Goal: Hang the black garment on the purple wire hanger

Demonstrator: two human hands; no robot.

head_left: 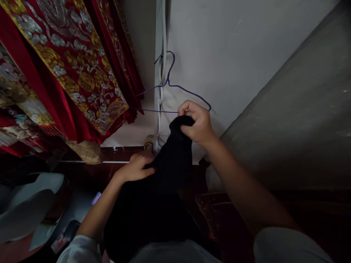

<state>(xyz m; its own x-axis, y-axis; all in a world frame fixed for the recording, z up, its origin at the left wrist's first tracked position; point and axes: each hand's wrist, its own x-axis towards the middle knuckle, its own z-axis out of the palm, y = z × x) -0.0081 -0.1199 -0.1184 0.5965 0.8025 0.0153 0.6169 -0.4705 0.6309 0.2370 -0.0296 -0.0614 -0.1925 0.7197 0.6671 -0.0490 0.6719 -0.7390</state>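
A black cloth garment (172,157) hangs between my two hands; its exact kind I cannot make out in the dim light. My right hand (199,122) pinches its upper end, just under the lower bar of a purple wire hanger (189,91). Lower and to the left, my left hand (139,166) is closed on the garment's edge, thumb on top of the cloth. The hanger's hook is caught at a pale strip on the wall, and its left end passes behind red cloth.
Red embroidered cloths (90,69) with gold and silver patterns hang at upper left. A pale plastic chair (33,204) stands at lower left. A clog (148,140) is near the wall's foot. A large grey panel (296,109) leans on the right, beside the white wall (227,44).
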